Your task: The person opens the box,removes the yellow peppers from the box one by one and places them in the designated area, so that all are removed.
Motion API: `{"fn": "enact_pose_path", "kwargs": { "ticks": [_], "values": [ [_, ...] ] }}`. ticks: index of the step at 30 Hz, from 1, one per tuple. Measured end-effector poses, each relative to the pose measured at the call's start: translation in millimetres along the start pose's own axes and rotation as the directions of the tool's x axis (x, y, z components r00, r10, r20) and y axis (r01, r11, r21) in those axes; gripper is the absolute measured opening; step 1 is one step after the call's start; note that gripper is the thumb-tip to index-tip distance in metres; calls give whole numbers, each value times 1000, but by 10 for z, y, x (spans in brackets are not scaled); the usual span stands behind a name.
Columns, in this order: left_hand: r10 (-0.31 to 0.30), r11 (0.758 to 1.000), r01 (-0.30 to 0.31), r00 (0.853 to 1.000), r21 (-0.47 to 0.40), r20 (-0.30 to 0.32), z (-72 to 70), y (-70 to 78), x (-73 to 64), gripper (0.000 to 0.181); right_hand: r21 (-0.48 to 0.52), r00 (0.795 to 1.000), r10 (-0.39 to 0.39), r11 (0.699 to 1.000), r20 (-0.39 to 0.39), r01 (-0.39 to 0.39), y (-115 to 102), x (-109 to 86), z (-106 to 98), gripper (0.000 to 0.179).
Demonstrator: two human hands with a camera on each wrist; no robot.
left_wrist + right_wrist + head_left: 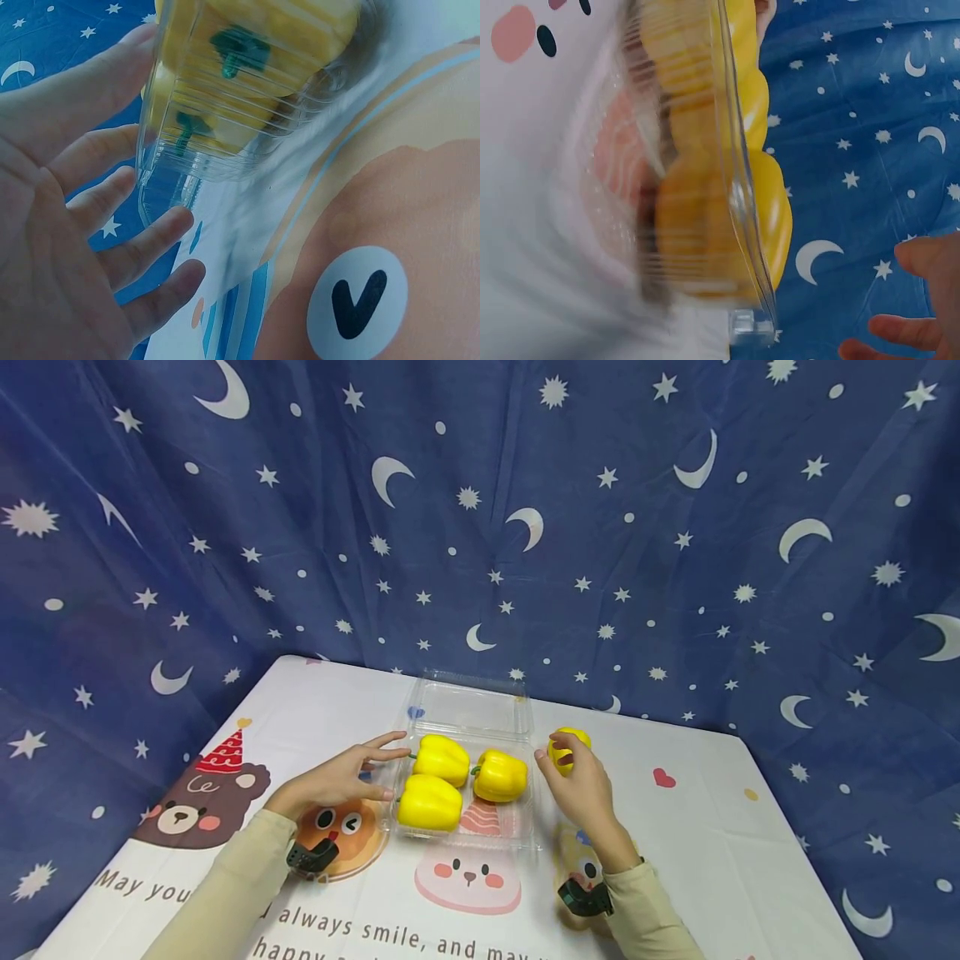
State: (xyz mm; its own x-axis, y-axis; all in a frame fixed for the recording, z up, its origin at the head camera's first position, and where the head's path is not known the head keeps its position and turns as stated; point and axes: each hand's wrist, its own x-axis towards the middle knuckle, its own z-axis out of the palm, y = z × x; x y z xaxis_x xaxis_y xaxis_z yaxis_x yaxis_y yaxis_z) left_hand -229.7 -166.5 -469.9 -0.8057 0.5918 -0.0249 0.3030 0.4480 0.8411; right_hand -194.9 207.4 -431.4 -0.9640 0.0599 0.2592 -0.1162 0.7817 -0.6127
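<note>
In the head view, a clear plastic clamshell box (pixel 517 835) lies with its lid (pixel 472 706) folded back. Three yellow bell peppers sit inside: a rear left one (pixel 442 760), a front left one (pixel 430 803) and a right one (pixel 501 776). My left hand (pixel 341 777) is at the box's left side, fingers spread, fingertips at its wall. Another yellow bell pepper (pixel 577 737) is outside the box, on the right. My right hand (pixel 583 789) partly covers it, fingers bent loosely; the right wrist view shows no pepper between those fingers (pixel 907 330).
A white printed tablecloth (pixel 697 835) with cartoon animals and lettering covers the table. Behind it hangs a dark blue curtain (pixel 637 577) with moons and stars. Each wrist wears a black strap, one on the left (pixel 312 857) and one on the right (pixel 585 898).
</note>
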Motion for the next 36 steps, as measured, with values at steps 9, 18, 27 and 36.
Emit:
{"fn": "enact_pose_path", "kwargs": {
  "ticks": [9, 18, 27, 36],
  "values": [
    [-1, 1000, 1, 1000, -6, 6, 4, 17, 2, 67, 15, 999, -42, 999, 1, 42, -132, -82, 130, 43],
    [2, 1000, -2, 1000, 3, -1, -7, 29, 1, 67, 69, 996, -84, 994, 15, 83, -303, -142, 219, 41],
    [5, 1000, -5, 1000, 13, -3, -12, 21, 2, 66, 130, 982, -163, 980, 96, 150, -422, -189, 285, 41],
    [11, 1000, -11, 1000, 14, -2, -7, -2, 2, 67, 114, 960, -232, 970, 158, 216, -525, -285, 408, 41]
  ]
}}
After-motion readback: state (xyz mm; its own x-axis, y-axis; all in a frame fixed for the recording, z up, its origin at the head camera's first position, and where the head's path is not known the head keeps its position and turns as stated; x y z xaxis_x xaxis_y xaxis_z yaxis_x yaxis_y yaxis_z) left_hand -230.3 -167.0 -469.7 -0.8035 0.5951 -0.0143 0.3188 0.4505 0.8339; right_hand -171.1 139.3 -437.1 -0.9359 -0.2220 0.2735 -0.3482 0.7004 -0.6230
